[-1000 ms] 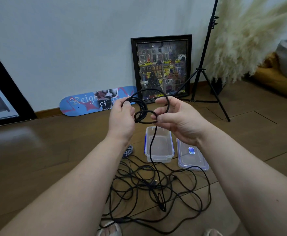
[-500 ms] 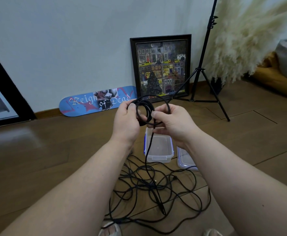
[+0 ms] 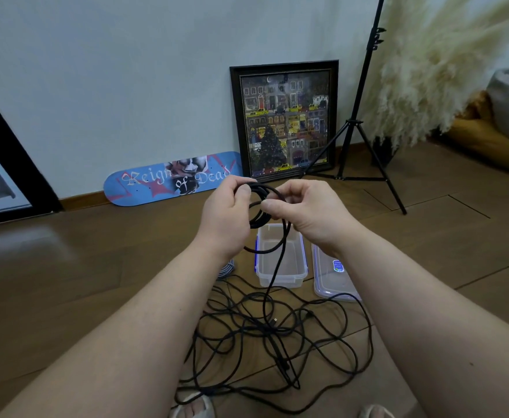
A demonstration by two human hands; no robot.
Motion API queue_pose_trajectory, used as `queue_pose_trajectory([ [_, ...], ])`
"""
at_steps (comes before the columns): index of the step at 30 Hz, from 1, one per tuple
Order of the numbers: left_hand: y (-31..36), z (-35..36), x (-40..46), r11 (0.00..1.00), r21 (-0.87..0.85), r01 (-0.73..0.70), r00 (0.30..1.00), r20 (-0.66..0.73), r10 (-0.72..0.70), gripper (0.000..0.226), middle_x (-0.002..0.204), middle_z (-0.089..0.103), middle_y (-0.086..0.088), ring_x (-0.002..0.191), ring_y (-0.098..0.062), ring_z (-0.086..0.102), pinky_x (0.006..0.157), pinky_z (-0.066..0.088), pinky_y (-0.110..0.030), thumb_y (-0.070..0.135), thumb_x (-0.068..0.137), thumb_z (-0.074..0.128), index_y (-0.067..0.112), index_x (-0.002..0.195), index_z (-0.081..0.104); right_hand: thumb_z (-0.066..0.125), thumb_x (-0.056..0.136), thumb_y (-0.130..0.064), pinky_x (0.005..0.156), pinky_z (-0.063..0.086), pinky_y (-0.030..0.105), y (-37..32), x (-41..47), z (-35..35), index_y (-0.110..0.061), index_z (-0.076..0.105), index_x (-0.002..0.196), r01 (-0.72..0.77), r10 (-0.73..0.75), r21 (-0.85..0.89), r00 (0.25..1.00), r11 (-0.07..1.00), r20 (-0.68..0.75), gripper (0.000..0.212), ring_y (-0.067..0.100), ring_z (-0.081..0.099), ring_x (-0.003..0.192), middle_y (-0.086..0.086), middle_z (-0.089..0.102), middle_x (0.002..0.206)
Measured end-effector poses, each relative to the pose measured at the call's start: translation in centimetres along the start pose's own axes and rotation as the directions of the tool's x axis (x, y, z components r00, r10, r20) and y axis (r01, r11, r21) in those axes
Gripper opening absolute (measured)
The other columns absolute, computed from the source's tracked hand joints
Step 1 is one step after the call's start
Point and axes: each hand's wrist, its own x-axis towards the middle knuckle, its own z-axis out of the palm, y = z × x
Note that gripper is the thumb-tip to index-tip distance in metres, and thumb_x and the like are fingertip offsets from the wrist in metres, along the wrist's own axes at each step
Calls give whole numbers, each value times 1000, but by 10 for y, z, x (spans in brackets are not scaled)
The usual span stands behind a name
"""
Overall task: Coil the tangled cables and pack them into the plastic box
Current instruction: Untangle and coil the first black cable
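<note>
I held a small coil of black cable [image 3: 257,203] up in front of me, above the far end of the plastic box [image 3: 280,268]. My left hand [image 3: 227,217] gripped the coil's left side, thumb laid over the strands and fingers curled behind them; my right hand [image 3: 313,211] pinched its right side, thumb and forefinger closed on the cable with the other fingers folded in. From the coil one loose strand dropped past the box's near rim to the tangled cables [image 3: 274,336] sprawled on the wooden floor [image 3: 81,267] between my forearms, and a short loop sagged below my left hand over the box's open mouth. The box stood clear-walled with blue clips on its left edge, nothing visibly inside but the strand hanging in front of it. Its lid [image 3: 330,276] lay flat just beside its right wall, partly under my right wrist. A striped grey cable [image 3: 226,270] peeked out near my left wrist, left of the box. Beyond my hands lay open floor back to the wall, where a skateboard deck [image 3: 169,181], a framed picture [image 3: 285,120] and a tripod stand [image 3: 364,122] stood.
</note>
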Motion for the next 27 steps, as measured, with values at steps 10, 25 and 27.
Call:
queue_pose_trajectory([
  [10,0,10,-5,987,-162,1,1000,-25,-5,25,46,42,15,48,-5,32,50,26,-27,13,104,38,21,90,57,56,95,-8,46,45,24,-2,3,16,-8,56,85,-113,181,370,971,922,-156,10,11,49,47,7,63,67],
  [25,-4,8,-3,996,-84,-23,999,23,25,6,69,56,15,67,-7,48,71,41,-37,32,94,58,29,91,62,63,93,-28,70,49,38,17,7,10,-11,72,91,189,-409,-625,883,758,-228,19,23,62,78,4,70,82],
  [27,-1,9,-4,998,-63,-28,999,20,30,7,84,61,11,76,-7,54,75,46,-35,20,97,58,26,97,62,61,94,-28,72,49,36,17,7,13,-11,73,92,127,-327,-550,902,825,-283,21,21,63,78,3,70,83],
])
